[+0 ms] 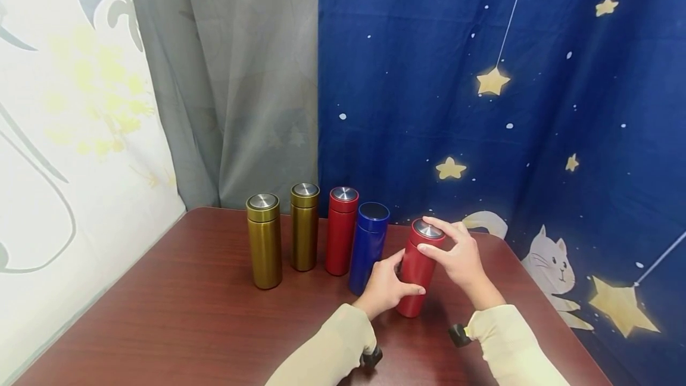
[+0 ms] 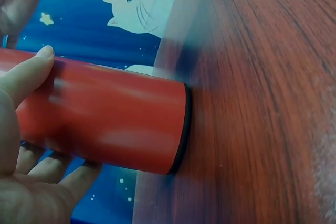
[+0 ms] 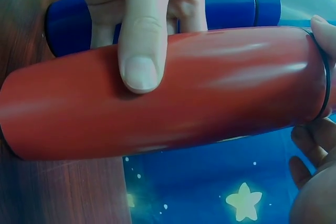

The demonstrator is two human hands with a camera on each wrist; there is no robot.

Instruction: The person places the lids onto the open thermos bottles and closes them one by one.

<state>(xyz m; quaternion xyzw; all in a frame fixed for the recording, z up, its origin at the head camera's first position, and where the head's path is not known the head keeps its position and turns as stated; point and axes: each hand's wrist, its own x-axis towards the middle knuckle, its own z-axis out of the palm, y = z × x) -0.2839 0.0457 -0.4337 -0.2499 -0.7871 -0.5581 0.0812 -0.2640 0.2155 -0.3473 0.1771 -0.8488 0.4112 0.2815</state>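
A red thermos flask point(image 1: 420, 264) with a silver-topped lid point(image 1: 429, 229) stands at the right of the table, leaning slightly in the head view. My left hand point(image 1: 386, 285) grips its body, thumb across the near side and fingers round the other. Up at the lid, my right hand point(image 1: 461, 258) holds on with thumb and fingers spread around the rim. The flask's dark base point(image 2: 181, 129) is at the table top; whether it touches cannot be told. Just left of my left hand is a blue flask point(image 1: 370, 249), partly covered by the fingers in the right wrist view.
Left of the blue flask, a second red flask point(image 1: 341, 237) and two gold flasks point(image 1: 304, 234) stand upright in a loose row. The brown wooden table point(image 1: 203, 326) backs onto grey and blue curtains point(image 1: 396, 106). A white patterned curtain point(image 1: 96, 195) hangs left.
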